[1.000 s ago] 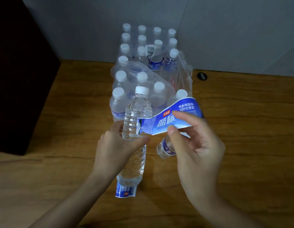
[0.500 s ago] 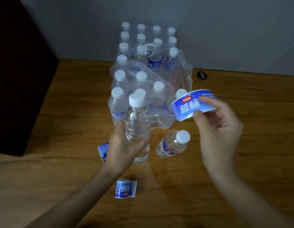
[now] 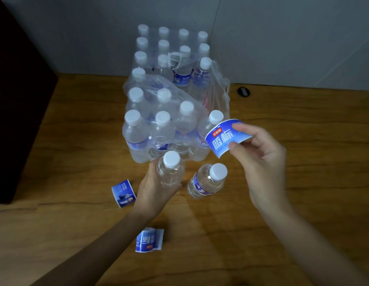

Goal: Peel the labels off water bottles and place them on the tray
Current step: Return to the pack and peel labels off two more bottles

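Observation:
My left hand [image 3: 153, 193] grips a clear water bottle [image 3: 170, 172] with a white cap and no label, held upright just in front of the pack. My right hand [image 3: 260, 162] pinches a curled blue label [image 3: 223, 139] between thumb and fingers, up beside the pack's front right corner. A second bottle [image 3: 207, 181], with its blue label on, stands on the wooden table between my hands. Two peeled blue labels lie on the table: one [image 3: 123, 193] left of my left hand, another [image 3: 149, 240] below my left forearm. No tray is in view.
A shrink-wrapped pack of several white-capped bottles [image 3: 169, 96] stands at the table's back, its plastic torn open at the front. A small black disc [image 3: 243, 91] lies right of it. A dark cabinet [image 3: 18, 100] borders the left edge; a grey wall is behind.
The label came fully off the bottle. My right hand carried it up and to the right, while my left hand moved the bare bottle lower toward the table.

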